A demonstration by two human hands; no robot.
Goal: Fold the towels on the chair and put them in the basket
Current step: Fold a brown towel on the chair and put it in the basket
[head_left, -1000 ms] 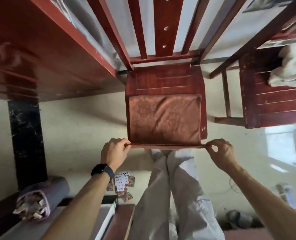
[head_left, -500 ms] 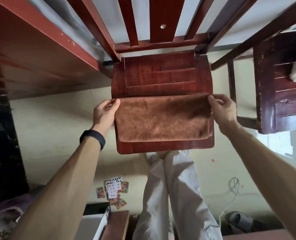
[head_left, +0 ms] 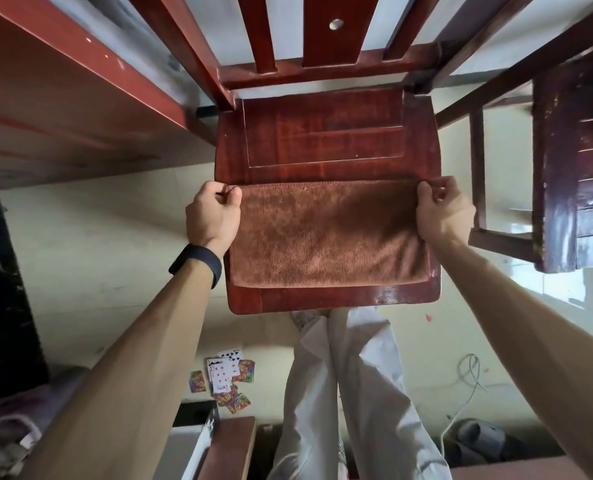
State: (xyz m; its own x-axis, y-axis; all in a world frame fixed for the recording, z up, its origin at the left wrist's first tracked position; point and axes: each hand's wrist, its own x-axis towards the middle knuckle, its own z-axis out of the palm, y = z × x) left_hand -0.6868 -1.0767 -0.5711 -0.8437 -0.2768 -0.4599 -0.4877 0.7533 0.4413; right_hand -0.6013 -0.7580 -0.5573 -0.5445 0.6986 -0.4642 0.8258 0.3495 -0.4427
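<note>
A: Item one, towel [head_left: 326,237]. Location?

B: Brown, lying flat on the near half of the chair [head_left: 323,133] seat. The near edge looks like a fold and the free edges lie far. Its long axis runs left to right.

A: Left hand [head_left: 213,216]?

B: At the towel's far-left corner, fingers curled, pinching that corner. The forearm reaches in from near-left, with a dark wristband [head_left: 196,263].

A: Right hand [head_left: 442,211]?

B: Mirror entry: far-right corner, pinched likewise. Each hand is equally near its own end.

A: Next move?

B: Probably a fold across the long axis, one end carried over the other. Either hand is placed for it. Basket: not made out in view.
</note>
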